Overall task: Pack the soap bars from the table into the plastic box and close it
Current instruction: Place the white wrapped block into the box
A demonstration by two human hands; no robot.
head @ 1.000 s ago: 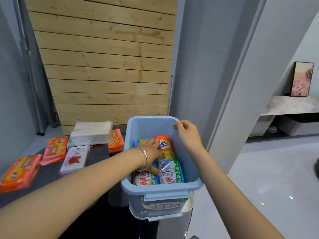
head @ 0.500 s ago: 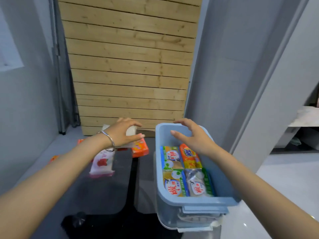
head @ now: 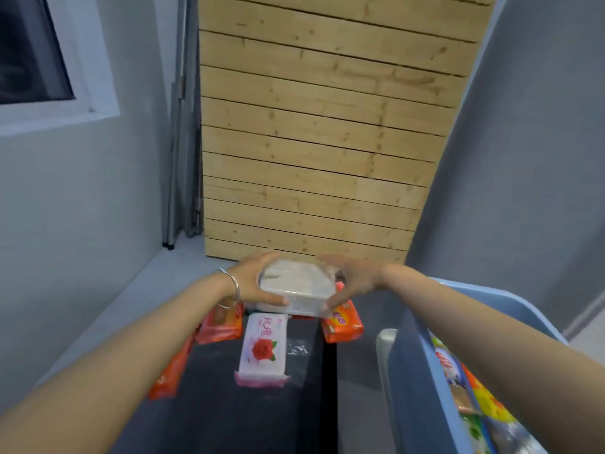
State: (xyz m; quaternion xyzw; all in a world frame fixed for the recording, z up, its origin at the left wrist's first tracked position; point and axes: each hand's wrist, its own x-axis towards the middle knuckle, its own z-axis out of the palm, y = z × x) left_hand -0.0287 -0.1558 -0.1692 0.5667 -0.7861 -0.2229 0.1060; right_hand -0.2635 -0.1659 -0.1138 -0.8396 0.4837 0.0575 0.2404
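Together, left hand (head: 253, 284) and right hand (head: 357, 278) grip white soap pack (head: 296, 286) between them, near blue box (head: 413, 371).

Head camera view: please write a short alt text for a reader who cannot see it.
The left hand and the right hand hold a white wrapped soap pack at the far end of a dark table. A pink rose soap bar and orange soap bars lie nearer, and a blue plastic box with soaps inside stands at the right.

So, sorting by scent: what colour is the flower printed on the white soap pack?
Red, with green leaves, on the soap pack; head view.
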